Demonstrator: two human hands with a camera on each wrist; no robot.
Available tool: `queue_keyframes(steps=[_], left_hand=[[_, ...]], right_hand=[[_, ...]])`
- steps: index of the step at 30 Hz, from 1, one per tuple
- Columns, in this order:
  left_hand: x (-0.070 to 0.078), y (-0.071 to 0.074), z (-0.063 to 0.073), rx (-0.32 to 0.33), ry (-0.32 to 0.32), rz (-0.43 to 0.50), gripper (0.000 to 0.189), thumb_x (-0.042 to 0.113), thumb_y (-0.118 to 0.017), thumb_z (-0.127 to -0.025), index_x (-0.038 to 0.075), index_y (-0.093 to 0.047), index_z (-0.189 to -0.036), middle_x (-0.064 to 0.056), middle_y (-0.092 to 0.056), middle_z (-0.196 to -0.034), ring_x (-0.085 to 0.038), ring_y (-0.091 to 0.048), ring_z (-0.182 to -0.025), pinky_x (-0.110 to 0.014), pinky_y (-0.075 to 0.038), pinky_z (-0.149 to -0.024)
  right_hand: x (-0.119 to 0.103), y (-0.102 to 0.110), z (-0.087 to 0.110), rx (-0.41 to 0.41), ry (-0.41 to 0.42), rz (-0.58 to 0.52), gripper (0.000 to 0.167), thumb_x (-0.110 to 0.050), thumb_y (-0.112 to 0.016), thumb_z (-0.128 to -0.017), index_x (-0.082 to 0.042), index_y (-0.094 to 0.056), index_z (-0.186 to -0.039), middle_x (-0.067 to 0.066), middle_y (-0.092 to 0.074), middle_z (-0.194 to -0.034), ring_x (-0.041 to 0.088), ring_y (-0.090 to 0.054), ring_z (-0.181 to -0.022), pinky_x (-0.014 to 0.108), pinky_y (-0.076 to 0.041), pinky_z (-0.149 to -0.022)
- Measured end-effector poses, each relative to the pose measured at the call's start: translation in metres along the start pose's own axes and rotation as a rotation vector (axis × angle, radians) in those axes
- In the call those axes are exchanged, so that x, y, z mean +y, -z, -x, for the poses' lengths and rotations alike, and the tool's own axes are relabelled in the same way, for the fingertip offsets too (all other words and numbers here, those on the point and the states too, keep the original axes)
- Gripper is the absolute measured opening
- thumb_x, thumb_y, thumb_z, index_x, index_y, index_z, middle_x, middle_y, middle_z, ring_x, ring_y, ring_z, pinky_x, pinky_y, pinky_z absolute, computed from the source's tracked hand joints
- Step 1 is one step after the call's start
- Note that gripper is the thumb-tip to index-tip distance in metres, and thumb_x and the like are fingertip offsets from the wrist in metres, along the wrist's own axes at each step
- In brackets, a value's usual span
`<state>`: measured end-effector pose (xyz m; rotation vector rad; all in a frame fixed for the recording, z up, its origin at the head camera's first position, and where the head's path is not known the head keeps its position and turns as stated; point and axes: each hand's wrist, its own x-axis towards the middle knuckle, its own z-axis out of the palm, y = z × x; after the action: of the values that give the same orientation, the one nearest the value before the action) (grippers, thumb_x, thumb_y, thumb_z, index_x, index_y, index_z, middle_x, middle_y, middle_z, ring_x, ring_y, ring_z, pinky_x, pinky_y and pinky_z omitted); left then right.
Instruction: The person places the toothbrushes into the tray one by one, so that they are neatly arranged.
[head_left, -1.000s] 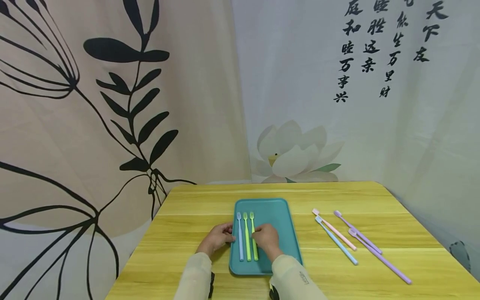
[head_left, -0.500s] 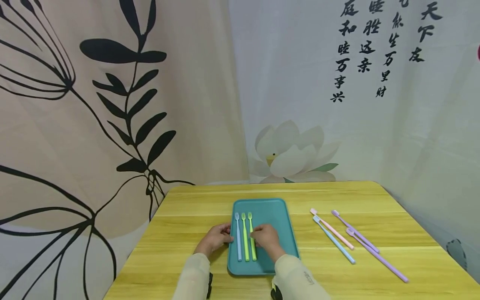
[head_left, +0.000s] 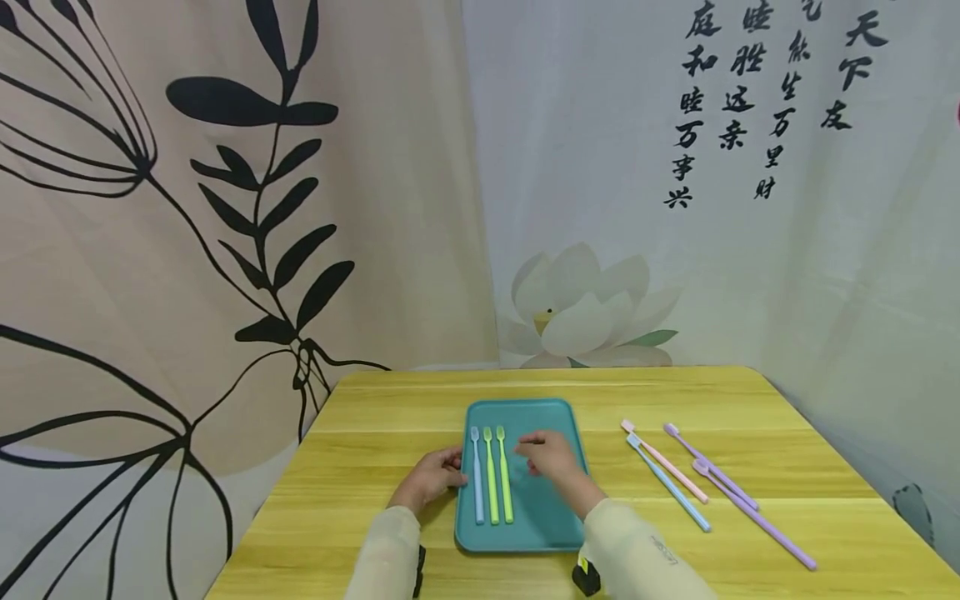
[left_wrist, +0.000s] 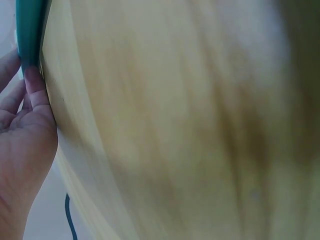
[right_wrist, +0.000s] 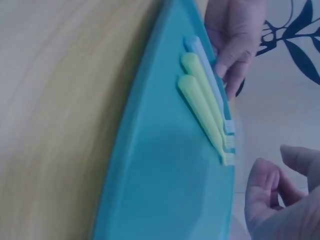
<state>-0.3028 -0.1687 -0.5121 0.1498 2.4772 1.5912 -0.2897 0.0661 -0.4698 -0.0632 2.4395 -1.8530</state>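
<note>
Gripping a teal tray with one hand, hovering with the other

The left hand is pinching the tray's left rim between thumb and fingers. The right hand is hovering over the tray, holding nothing, its fingers loosely curled and its thumb apart from them. Near the left rim a blue toothbrush and two yellow-green toothbrushes are lying side by side, heads pointing to the far end. Right of the tray, a pink toothbrush, a second blue toothbrush and two purple toothbrushes are lying aslant on the wooden table
</note>
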Motion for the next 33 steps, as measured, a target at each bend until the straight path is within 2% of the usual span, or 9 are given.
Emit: queue_keyframes(steps=[4,10,13,19,25,29,33], left_hand=[[0.002,-0.001,0.0,0.005,0.008,0.008,0.057,-0.005,-0.069,-0.088,-0.006,-0.05,-0.141,-0.012,-0.056,-0.107,-0.023,-0.051,-0.096,-0.036,-0.047,-0.086],[0.0,-0.003,-0.001,0.013,0.02,0.011,0.056,-0.005,-0.069,-0.088,-0.005,-0.051,-0.141,-0.011,-0.056,-0.106,-0.022,-0.051,-0.095,-0.035,-0.047,-0.085],[-0.001,-0.003,0.0,0.011,0.014,0.007,0.056,-0.005,-0.069,-0.088,-0.005,-0.051,-0.141,-0.011,-0.056,-0.106,-0.023,-0.051,-0.095,-0.035,-0.047,-0.085],[-0.002,-0.002,-0.001,0.006,0.003,0.018,0.055,-0.007,-0.068,-0.088,-0.007,-0.05,-0.14,-0.011,-0.055,-0.104,-0.022,-0.05,-0.094,-0.034,-0.048,-0.084],[-0.001,-0.003,-0.002,0.008,0.008,0.027,0.056,-0.007,-0.069,-0.087,-0.008,-0.05,-0.14,-0.011,-0.055,-0.105,-0.022,-0.051,-0.094,-0.034,-0.048,-0.083],[-0.001,-0.003,-0.001,0.009,0.006,0.029,0.057,-0.008,-0.068,-0.087,-0.008,-0.049,-0.14,-0.011,-0.054,-0.105,-0.023,-0.051,-0.094,-0.033,-0.048,-0.083],[-0.001,-0.003,-0.001,0.008,-0.002,0.03,0.057,-0.008,-0.068,-0.088,-0.008,-0.049,-0.141,-0.011,-0.054,-0.105,-0.023,-0.05,-0.094,-0.033,-0.048,-0.082]], right_hand=[[0.003,0.021,-0.001,0.022,0.015,-0.021,0.026,-0.013,-0.066,-0.095,0.003,-0.069,-0.116,0.011,-0.067,-0.098,0.03,-0.06,-0.079,0.034,-0.055,-0.067],[0.01,0.064,0.005,0.064,0.012,-0.014,0.026,-0.013,-0.066,-0.095,0.001,-0.07,-0.116,0.011,-0.067,-0.099,0.03,-0.06,-0.082,0.039,-0.056,-0.072],[0.011,0.087,0.007,0.069,-0.009,-0.016,0.027,-0.013,-0.064,-0.096,0.002,-0.068,-0.118,0.013,-0.065,-0.101,0.027,-0.059,-0.082,0.041,-0.056,-0.075],[0.017,0.126,0.009,0.077,-0.028,-0.003,0.034,-0.015,-0.064,-0.097,0.006,-0.064,-0.123,0.01,-0.064,-0.1,0.022,-0.058,-0.08,0.037,-0.056,-0.075],[0.017,0.161,0.017,0.072,-0.027,0.047,0.043,-0.021,-0.062,-0.099,0.008,-0.057,-0.131,0.017,-0.062,-0.115,0.026,-0.057,-0.091,0.033,-0.055,-0.077],[0.02,0.182,0.018,0.067,-0.016,0.099,0.048,-0.027,-0.059,-0.101,0.006,-0.054,-0.135,0.023,-0.056,-0.129,0.033,-0.058,-0.103,0.04,-0.054,-0.085],[0.025,0.205,0.017,0.068,-0.032,0.123,0.054,-0.033,-0.058,-0.101,0.005,-0.051,-0.139,0.024,-0.053,-0.134,0.035,-0.057,-0.109,0.046,-0.051,-0.092]])
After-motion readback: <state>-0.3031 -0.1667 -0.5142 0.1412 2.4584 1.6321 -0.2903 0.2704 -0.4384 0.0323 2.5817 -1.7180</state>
